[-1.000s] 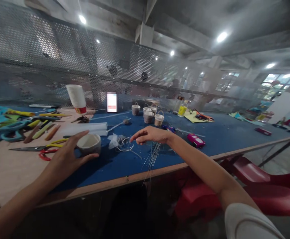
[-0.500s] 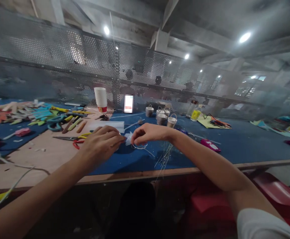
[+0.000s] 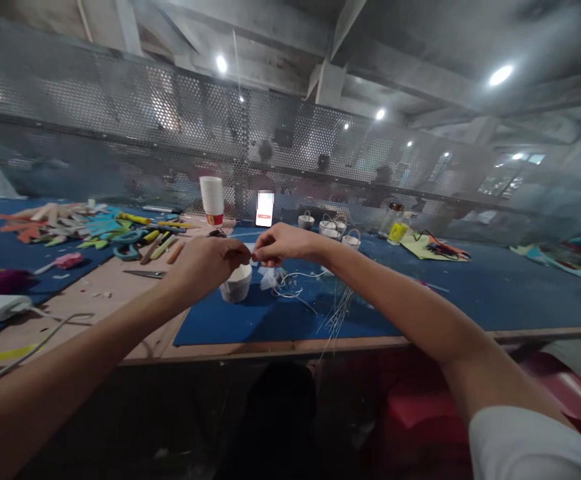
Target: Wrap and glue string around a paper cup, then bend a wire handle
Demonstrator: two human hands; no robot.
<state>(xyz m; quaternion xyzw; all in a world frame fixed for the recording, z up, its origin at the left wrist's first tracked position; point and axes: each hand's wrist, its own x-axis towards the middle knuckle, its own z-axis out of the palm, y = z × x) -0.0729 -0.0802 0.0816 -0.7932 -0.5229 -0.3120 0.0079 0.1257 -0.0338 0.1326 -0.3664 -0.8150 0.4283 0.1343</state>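
My left hand (image 3: 214, 261) and my right hand (image 3: 290, 244) are raised close together over the blue mat (image 3: 255, 323), fingertips nearly meeting. Both are closed in a pinch; what sits between the fingers is too small to make out. A whitish paper cup (image 3: 236, 285) stands upright just under my left hand, its rim partly covered by the fingers. Below my right hand lie a crumpled translucent piece (image 3: 269, 278) and a loop of thin white cord (image 3: 290, 293). A bundle of thin wires (image 3: 339, 310) is spread to the right, partly behind my right forearm.
Scissors (image 3: 144, 274), markers (image 3: 163, 247) and a heap of coloured paper strips (image 3: 65, 223) lie left. Stacked cups (image 3: 212, 199), an upright phone (image 3: 264, 208) and several small handled buckets (image 3: 306, 220) stand at the back. A yellow-labelled bottle (image 3: 398, 230) is farther right.
Both hands have lifted off the translucent piece and the cord, which now lie on the mat. The paper cup has come into view beneath my left hand. The view has shifted slightly.
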